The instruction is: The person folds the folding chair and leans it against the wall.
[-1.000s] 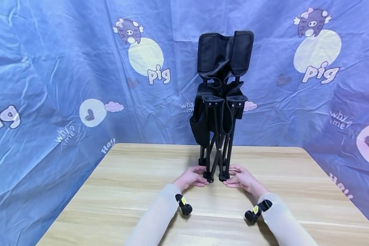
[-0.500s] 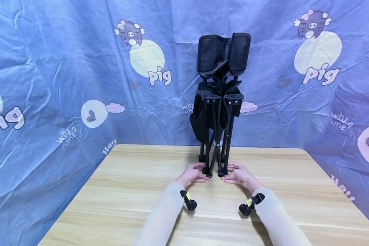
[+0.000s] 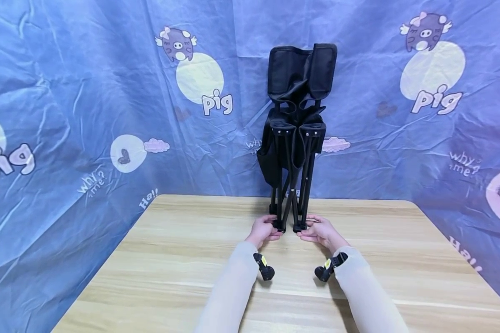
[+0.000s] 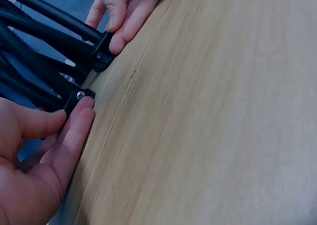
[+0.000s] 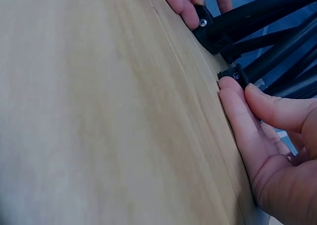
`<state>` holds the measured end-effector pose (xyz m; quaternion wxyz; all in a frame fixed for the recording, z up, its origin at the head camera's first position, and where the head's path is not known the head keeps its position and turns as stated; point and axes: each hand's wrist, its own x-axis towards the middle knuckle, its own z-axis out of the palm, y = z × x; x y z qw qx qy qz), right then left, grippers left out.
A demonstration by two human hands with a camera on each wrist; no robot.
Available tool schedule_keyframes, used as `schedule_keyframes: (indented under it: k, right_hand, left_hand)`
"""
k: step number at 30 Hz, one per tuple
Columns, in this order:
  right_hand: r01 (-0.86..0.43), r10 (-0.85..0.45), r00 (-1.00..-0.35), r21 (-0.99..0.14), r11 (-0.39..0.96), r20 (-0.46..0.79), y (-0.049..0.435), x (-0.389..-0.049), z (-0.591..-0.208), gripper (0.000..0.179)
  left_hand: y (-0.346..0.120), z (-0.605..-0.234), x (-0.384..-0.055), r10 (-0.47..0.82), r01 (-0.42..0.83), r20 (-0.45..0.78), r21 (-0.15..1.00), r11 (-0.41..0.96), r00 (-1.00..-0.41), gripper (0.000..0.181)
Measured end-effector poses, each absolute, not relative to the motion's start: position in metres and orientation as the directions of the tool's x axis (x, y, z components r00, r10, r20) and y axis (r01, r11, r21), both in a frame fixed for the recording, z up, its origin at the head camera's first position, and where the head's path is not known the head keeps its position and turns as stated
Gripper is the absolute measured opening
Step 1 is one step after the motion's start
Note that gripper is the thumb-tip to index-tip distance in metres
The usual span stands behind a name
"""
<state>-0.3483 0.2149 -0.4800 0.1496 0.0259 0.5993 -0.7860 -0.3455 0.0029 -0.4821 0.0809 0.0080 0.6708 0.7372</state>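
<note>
A black folding chair point(image 3: 290, 74), mostly folded together, stands upright on its legs toward the back of the table. My left hand point(image 3: 263, 230) grips the front left foot, the thumb on the foot in the left wrist view and the lower fingers along the tabletop. On the other side, my right hand point(image 3: 322, 231) grips the front right foot in the same way. A screw shows on the left foot point(image 4: 79, 95), and another on the right foot point(image 5: 234, 76). A small gap separates the two front feet. The rear feet are partly hidden behind the front legs.
The light wood table point(image 3: 171, 259) reaches back to a blue patterned cloth point(image 3: 216, 152), which hangs right behind the chair. A small black camera point(image 3: 266, 272) is strapped to the left sleeve and another camera point(image 3: 324, 273) to the right sleeve.
Both hands have moved away from me and a little closer together with the front feet. The chair has shifted back and its legs stand narrower.
</note>
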Motion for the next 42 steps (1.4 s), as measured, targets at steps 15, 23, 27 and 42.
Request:
schedule_keyframes:
  k: [15,23,27,42]
  right_hand:
    - [0.23,-0.102,-0.972,-0.933,-0.276,-0.21,0.211,-0.354,-0.48,0.059]
    - [0.218,-0.092,-0.975,-0.942,-0.255,-0.201,0.213,-0.352,-0.481,0.061]
    - [0.213,-0.089,-0.977,-0.943,-0.257,-0.196,0.212,-0.349,-0.48,0.064]
    - [0.212,-0.185,-0.969,-0.933,-0.29,-0.162,0.216,-0.315,-0.476,0.066]
  left_hand:
    - [0.02,-0.481,-0.346,-0.011,-0.1,-0.104,0.977,-0.186,-0.995,0.047]
    - [0.02,-0.485,-0.35,0.006,-0.1,-0.101,0.97,-0.223,-0.995,0.046]
    - [0.02,-0.487,-0.351,0.019,-0.104,-0.102,0.967,-0.234,-0.995,0.051]
    - [0.007,-0.489,-0.331,0.131,-0.092,-0.077,0.99,-0.111,-0.988,0.066]
